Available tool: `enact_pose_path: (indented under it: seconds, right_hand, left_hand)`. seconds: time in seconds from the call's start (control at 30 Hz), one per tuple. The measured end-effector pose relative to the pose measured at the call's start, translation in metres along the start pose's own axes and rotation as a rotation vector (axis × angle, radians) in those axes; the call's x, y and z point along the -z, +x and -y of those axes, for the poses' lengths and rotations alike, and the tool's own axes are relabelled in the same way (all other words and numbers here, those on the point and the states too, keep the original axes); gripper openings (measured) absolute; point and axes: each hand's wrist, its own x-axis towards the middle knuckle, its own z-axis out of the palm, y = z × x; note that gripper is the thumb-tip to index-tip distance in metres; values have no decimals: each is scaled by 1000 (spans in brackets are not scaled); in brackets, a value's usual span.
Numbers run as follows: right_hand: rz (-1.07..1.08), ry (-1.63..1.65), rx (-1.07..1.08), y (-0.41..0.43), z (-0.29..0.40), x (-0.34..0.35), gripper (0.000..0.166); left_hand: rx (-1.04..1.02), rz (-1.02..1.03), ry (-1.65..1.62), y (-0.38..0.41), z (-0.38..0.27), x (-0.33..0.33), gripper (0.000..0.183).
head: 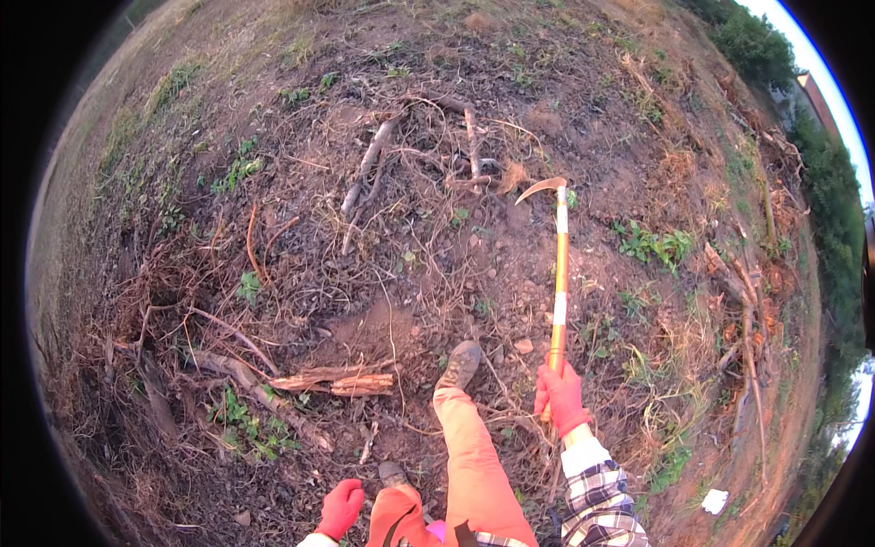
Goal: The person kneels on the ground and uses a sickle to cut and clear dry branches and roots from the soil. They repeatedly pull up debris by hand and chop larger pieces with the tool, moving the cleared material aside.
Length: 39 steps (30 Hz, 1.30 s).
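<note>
My right hand, in a red work glove, grips the lower end of a long-handled sickle. Its wooden handle has white bands and points away from me. At the far end the curved blade hooks left, over or near bare soil; I cannot tell if it touches. My left hand, gloved in red too, hangs low beside my left leg with its fingers curled and nothing visible in it. Between the hands are my orange-trousered legs, with one boot forward on the soil.
Split wood and a thick root lie front left. Dead branches and tangled stems spread ahead. Leafy weeds grow at right, near more cut branches. A white scrap lies lower right. Trees line the right rim.
</note>
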Motion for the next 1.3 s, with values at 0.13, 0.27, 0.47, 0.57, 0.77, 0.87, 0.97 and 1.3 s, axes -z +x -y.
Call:
enact_pose_path:
  seconds: [0.13,0.27,0.47,0.57,0.77,0.87,0.97,1.3]
  right_hand:
    - [7,48,45,132,67,-12,20]
    - [9,161,-22,249,125,-27,19]
    - [170,278,-267,322,135,-50,20]
    - [193,147,-196,273,97,-57,23]
    - [152,129,-550,56,59,10,19]
    - [77,-717,-94,-45,36,44,21]
    - [219,-1082,2,-64,55,56,30]
    - [146,-496,-109,193,215,-138,43]
  left_hand:
    - [25,40,-96,-2,-31,6,27]
    - [89,78,-27,-9,-72,9,23]
    - [190,90,-149,-1,-138,11,24]
    - [56,67,-23,26,-203,22,28]
    - [-171,-26,32,81,-304,42,26]
    - [-224,27,21,104,-327,48,28]
    - [-334,157,43,123,-357,48,28]
    - [-252,389,-21,190,-335,69,28]
